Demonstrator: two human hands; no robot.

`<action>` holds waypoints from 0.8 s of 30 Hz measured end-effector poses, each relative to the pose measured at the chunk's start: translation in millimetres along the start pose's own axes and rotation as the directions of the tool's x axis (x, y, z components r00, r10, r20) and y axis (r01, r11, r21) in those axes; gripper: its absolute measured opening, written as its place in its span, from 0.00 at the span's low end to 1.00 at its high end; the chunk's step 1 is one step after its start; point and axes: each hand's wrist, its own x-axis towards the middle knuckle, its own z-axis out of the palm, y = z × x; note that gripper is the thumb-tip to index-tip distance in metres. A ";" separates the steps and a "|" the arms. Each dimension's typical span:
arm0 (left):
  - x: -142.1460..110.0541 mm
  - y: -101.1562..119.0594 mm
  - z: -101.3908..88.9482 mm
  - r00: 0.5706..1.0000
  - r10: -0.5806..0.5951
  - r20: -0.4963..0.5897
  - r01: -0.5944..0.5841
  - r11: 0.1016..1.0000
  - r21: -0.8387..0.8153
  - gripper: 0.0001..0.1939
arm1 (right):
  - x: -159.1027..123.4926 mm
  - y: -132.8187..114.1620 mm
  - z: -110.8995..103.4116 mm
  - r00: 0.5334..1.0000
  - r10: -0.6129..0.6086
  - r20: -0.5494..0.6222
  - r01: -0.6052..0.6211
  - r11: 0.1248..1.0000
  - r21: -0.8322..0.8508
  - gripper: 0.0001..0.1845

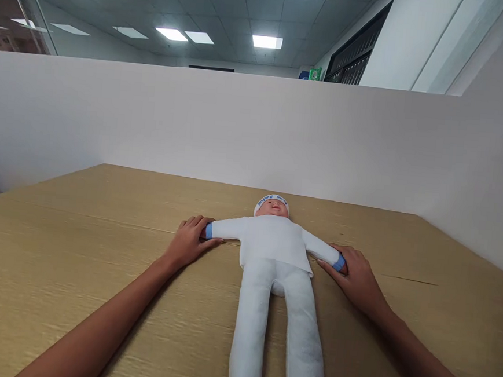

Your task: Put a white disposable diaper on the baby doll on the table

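A baby doll [273, 242] lies on its back with its head pointing away from me and its arms spread to both sides. It wears a white top, white trousers and a white cap with blue lettering. My left hand [191, 241] is closed round the end of the doll's arm on the left, thumb below and fingers above, at the blue cuff [208, 230]. On the other side, my right hand [355, 276] holds the opposite arm's end at its blue cuff [339, 263]. Both doll hands are mostly hidden by mine. The doll's feet run out of view at the bottom.
The doll rests on a brown, cardboard-like tabletop [75, 267] with faint seams. A low white wall [195, 126] borders the far edge and continues along the right. Ceiling lights and a dark grille [353, 51] show beyond the wall.
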 end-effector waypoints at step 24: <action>-9.9 -6.6 -1.4 0.999 -0.052 0.001 0.052 0.998 0.033 0.25 | -8.5 28.8 7.5 0.988 -0.020 -0.154 0.017 1.000 -0.018 0.31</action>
